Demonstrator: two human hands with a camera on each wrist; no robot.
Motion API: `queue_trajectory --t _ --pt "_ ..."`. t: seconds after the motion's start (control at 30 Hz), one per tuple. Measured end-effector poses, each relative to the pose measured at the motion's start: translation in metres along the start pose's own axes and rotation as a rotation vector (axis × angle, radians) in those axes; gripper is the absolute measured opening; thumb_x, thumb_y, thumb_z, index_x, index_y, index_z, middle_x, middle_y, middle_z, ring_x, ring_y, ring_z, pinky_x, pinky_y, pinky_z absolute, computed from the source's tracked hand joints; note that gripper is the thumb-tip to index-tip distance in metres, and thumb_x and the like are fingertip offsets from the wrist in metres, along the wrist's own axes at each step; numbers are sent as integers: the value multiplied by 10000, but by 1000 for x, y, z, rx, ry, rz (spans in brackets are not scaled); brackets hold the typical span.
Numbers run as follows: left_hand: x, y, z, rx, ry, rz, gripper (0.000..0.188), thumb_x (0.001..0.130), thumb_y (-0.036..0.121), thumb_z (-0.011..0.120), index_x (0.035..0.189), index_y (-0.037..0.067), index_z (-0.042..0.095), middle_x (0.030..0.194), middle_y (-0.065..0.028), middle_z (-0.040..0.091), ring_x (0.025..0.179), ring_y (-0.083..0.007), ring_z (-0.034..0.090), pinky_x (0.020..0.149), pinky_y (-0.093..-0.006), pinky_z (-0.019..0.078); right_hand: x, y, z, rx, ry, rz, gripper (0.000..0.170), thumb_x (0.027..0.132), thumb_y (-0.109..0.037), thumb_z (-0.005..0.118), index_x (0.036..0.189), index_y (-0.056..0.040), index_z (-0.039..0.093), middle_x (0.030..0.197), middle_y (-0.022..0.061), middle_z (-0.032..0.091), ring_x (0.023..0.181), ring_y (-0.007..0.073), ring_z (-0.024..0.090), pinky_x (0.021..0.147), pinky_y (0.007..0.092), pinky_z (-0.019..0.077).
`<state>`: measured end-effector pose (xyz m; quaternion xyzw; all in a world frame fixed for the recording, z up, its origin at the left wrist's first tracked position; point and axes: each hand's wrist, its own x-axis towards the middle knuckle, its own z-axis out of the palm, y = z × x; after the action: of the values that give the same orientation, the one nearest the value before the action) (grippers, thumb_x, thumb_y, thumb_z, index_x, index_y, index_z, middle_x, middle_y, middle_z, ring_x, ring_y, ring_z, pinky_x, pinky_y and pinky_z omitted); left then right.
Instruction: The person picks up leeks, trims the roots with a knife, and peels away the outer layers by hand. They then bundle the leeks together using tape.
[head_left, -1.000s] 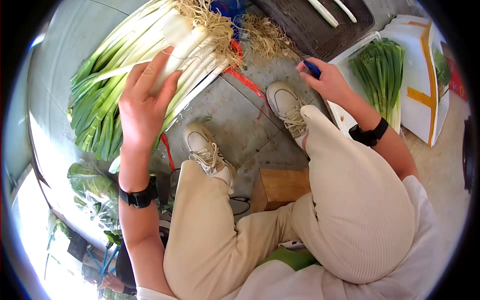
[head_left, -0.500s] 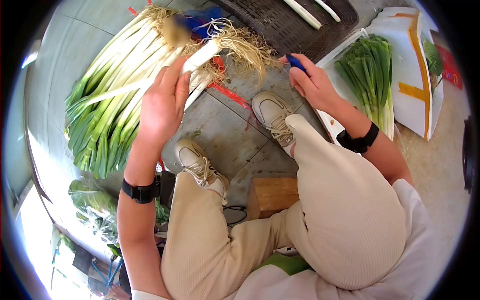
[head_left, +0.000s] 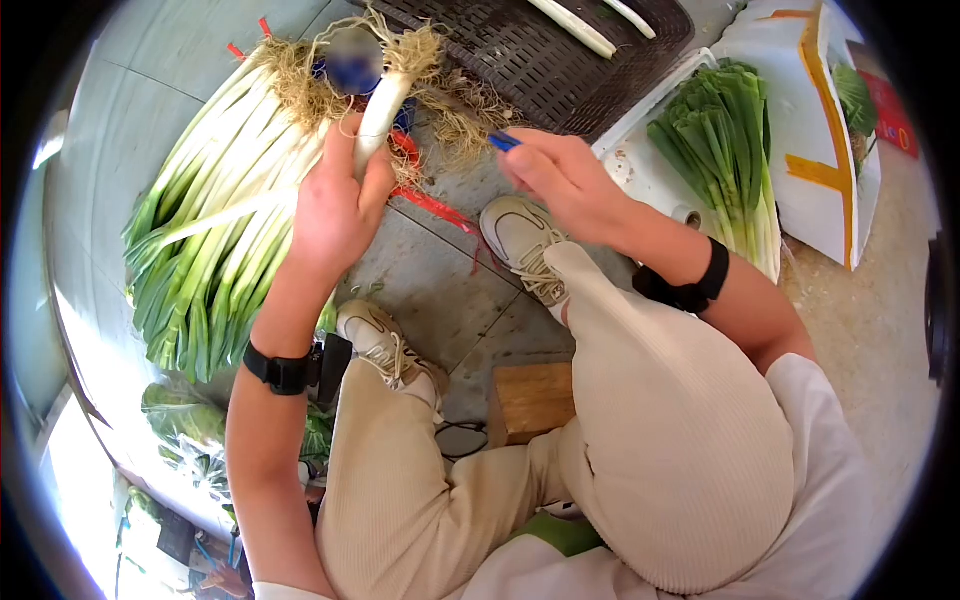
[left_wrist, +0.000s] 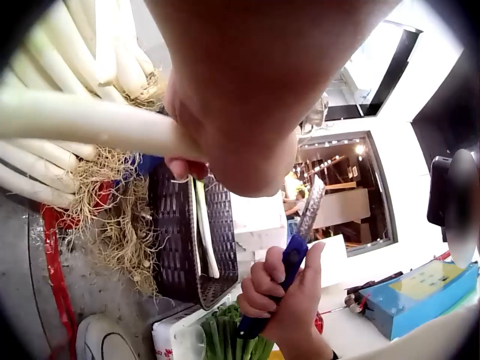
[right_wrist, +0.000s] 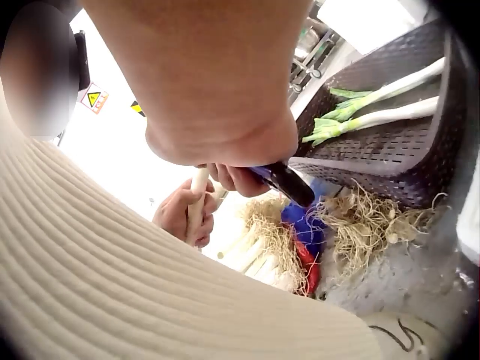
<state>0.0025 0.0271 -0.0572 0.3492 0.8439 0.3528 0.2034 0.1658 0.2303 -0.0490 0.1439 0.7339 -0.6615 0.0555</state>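
right hand [right_wrist: 234, 156] grips blue-black handle [right_wrist: 289, 185] | left hand [right_wrist: 175, 214] grips white stalk [right_wrist: 199, 184] | basket [right_wrist: 401, 178] holds two leeks [right_wrist: 390, 115]

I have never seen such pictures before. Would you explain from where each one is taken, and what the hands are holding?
There is no machine here, only a person with two bare hands. The wide picture comes from a camera on the head, looking down; the other two come from cameras worn on the wrists. The left hand holds a leek-like stalk with its roots on. The right hand holds a blue-handled knife. On the tiled floor, more such stalks lie in a heap, and loose roots lie near a dark basket with two pale stalks inside.
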Motion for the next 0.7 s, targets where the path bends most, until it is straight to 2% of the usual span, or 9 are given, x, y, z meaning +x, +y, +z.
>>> queue_trajectory --t 0.03,0.17,0.23,0.47,0.53,0.57,0.63,0.67,0.7 --pt "1 2 0 -38 -42 -60 336 942 218 603 1239 71 543 868 -221 664 753 -378 670 687 -435 524 4 5 3 -4 -1 14 462 1040 -393 503 829 17 525 683 6 400 680 132 364 600 323 359" --pt "2 -9 3 -70 -36 -50 335 962 269 591 1233 77 547 831 -194 676 741 -349 681 688 -426 525 16 17 12 73 49 27 500 1037 -426 499 799 14 512 677 12 393 670 137 356 597 332 360" --pt "3 -7 3 -105 -68 -54 325 1006 262 577 1262 66 537 767 -64 599 696 -143 540 659 -317 459 18 20 13 -6 50 46 537 1026 -466 501 840 33 574 661 39 447 656 152 395 609 340 388" --pt "4 -18 12 -236 -95 6 306 1044 285 541 1253 63 556 795 13 552 680 -66 499 622 -248 427 21 26 16 -77 95 71 594 1000 -527 507 967 42 677 685 109 568 657 181 488 631 356 437" --pt "5 -8 7 -286 -171 -143 302 1041 275 545 1249 55 557 796 24 539 640 -35 478 579 -208 408 22 25 17 -113 109 89 599 998 -528 504 955 44 678 673 110 562 644 183 478 624 358 436" --pt "6 -5 7 -284 -174 -143 302 1041 275 545 1249 55 557 796 24 539 640 -35 478 579 -208 408 22 23 17 -110 111 89 599 998 -528 504 955 44 678 673 110 562 644 183 478 624 358 436" --pt "8 0 9 -416 -176 -213 279 1041 276 545 1206 52 569 758 48 511 596 -30 446 533 -194 381 22 20 18 -104 101 96 494 1046 -420 457 726 -44 443 670 -18 390 654 104 337 581 296 330" --pt "9 -1 9 -413 -177 -213 279 1041 276 545 1206 52 569 758 48 511 596 -30 446 533 -194 381 22 22 18 -101 102 95 494 1046 -420 457 726 -44 443 670 -18 390 654 104 337 581 296 330" --pt "10 -3 9 -400 -181 -229 317 1019 330 572 1165 50 599 751 18 551 653 -72 496 601 -236 417 23 25 18 -130 135 70 511 1019 -470 484 840 2 562 671 69 496 636 185 433 604 344 389"
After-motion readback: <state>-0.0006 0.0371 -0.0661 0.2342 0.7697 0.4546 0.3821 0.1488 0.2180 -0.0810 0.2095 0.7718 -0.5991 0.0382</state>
